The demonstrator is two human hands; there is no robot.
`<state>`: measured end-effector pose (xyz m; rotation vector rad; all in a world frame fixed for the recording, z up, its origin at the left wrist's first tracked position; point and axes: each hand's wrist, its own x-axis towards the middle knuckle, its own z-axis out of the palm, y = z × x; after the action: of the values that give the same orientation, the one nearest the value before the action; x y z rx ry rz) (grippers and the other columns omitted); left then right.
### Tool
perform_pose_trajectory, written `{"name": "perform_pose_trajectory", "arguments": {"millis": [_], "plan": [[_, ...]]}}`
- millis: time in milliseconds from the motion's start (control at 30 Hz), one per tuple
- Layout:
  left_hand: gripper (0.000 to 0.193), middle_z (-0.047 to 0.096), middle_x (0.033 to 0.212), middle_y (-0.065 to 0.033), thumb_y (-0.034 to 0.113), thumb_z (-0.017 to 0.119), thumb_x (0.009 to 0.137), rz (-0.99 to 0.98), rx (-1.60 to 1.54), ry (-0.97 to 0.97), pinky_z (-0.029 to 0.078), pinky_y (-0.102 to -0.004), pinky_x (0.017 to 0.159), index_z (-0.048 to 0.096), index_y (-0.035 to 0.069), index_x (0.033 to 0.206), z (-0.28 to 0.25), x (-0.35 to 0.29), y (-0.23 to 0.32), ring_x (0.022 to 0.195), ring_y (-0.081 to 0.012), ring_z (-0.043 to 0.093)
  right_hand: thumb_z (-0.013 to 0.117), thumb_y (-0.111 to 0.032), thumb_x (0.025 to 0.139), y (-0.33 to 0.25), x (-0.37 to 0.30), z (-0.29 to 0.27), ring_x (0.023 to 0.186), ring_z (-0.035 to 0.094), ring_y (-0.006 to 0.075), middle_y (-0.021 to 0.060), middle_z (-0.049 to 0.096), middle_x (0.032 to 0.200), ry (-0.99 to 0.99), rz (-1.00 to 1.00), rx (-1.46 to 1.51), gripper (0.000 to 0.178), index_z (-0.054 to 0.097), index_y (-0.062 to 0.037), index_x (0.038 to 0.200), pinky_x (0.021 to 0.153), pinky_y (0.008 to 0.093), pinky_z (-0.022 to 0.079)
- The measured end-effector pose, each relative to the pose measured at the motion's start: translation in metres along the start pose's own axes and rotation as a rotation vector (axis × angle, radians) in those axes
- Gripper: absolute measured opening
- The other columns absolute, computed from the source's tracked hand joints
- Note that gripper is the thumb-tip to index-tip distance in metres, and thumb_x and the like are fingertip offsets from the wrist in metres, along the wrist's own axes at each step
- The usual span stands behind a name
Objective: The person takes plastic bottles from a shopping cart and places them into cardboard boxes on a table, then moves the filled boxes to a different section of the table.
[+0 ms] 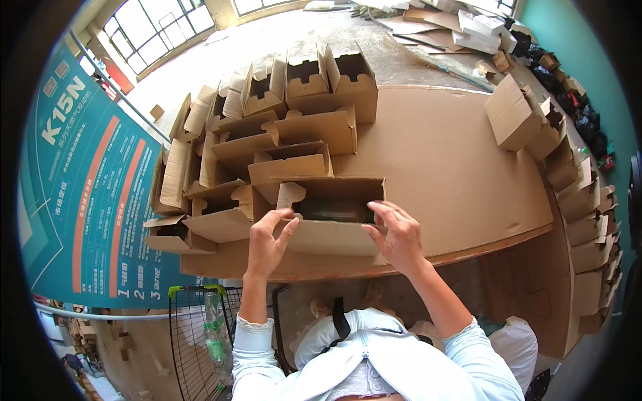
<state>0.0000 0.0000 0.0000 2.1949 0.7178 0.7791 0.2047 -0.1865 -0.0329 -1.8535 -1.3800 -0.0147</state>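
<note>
An open-topped brown cardboard box (334,235) sits in front of me near the table's front edge. Inside it lies a clear, rounded object (336,212), perhaps a bottle; its full shape is hidden by the box walls. My left hand (267,242) is at the box's left end by the raised side flap (290,196), thumb and fingers apart. At the right end, my right hand (399,235) has bent fingers over the corner and its thumb near the front wall, with a gap between them. Neither hand appears to grip anything.
Several open boxes (304,130) stand packed together behind and left. More boxes (511,113) line the right side. The brown table surface (441,160) extends rightward. Below left, a black wire basket (190,334) holds plastic bottles (214,341). A teal printed banner (93,200) hangs left.
</note>
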Motion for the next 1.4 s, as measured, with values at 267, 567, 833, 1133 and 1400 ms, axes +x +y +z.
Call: {"name": "perform_pose_trajectory", "arguments": {"millis": [267, 567, 833, 1133, 1400], "plan": [[0.034, 0.066, 0.065, -0.0086, 0.028, 0.073, 0.085, -0.028, -0.188, -0.319, 0.048, -0.0261, 0.059, 0.067, -0.003, 0.073, -0.036, -0.013, -0.007, 0.059, -0.0123, 0.060, 0.077, 0.000, 0.071, -0.022, -0.023, 0.002, 0.131, 0.049, 0.0321, 0.0159, 0.051, 0.141, 0.081, -0.078, 0.388, 0.071, 0.051, -0.0059, 0.137, 0.106, 0.0385, 0.043], [0.099, 0.022, 0.154, -0.0263, 0.040, 0.081, 0.068, 0.189, 0.153, -0.776, 0.028, -0.0453, 0.115, 0.031, 0.015, 0.150, -0.018, 0.080, -0.014, 0.142, -0.0409, 0.026, 0.077, -0.001, 0.071, -0.023, -0.020, 0.021, 0.135, 0.043, 0.0347, 0.0170, 0.042, 0.147, 0.212, -0.009, 0.297, 0.074, 0.049, -0.0075, 0.139, 0.107, 0.0412, 0.042], [0.064, 0.063, 0.121, -0.0220, 0.037, 0.076, 0.079, 0.222, 0.029, -0.310, 0.045, -0.0404, 0.101, 0.059, -0.005, 0.124, -0.026, 0.065, 0.001, 0.115, -0.0357, 0.060, 0.080, -0.018, 0.075, 0.012, -0.015, 0.033, 0.100, 0.067, 0.0284, 0.0170, 0.069, 0.107, 0.102, 0.097, 0.195, 0.049, 0.063, -0.0074, 0.119, 0.105, 0.0458, 0.042], [0.094, 0.023, 0.156, -0.0161, 0.009, 0.077, 0.074, 0.137, 0.350, 0.036, 0.027, -0.0438, 0.116, 0.025, 0.013, 0.152, 0.009, 0.011, -0.030, 0.144, -0.0338, 0.024, 0.079, -0.031, 0.076, -0.008, 0.071, -0.010, 0.140, 0.030, 0.0325, 0.0160, 0.042, 0.146, 0.152, -0.248, -0.303, 0.080, 0.041, -0.0077, 0.143, 0.116, 0.0511, 0.022], [0.034, 0.045, 0.142, -0.0134, 0.016, 0.066, 0.086, 0.217, 0.486, 0.051, 0.032, -0.0458, 0.112, 0.063, 0.005, 0.118, 0.004, -0.006, -0.045, 0.136, -0.0349, 0.036, 0.053, -0.078, 0.077, -0.006, 0.063, 0.015, 0.141, 0.023, 0.0440, 0.0263, 0.030, 0.151, -0.630, -0.109, -0.362, 0.104, 0.031, -0.0054, 0.148, 0.118, 0.0541, 0.014]]}}
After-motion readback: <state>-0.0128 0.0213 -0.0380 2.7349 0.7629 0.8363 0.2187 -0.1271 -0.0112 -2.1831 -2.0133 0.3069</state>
